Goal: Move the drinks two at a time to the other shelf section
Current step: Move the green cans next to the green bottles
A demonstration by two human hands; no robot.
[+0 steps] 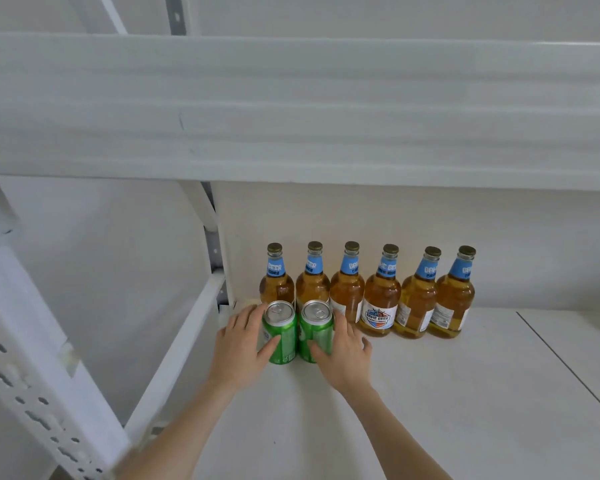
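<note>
Hands first: your left hand (243,344) grips the left green can (280,332), thumb across its front; your right hand (343,355) grips the right green can (316,329) likewise; both cans stand upright, side by side, near the white shelf (430,393) section's left end; behind, six beer bottles (381,296) stand upright in a row, the leftmost two partly hidden.

6 bottles (381,299), 2 cans (279,332)

left hand (243,346): forearm extended forward, fingers and thumb curled round left can (284,327) | right hand (345,356): forearm extended forward, fingers and thumb curled round right can (317,329) | hands: side by side
</note>
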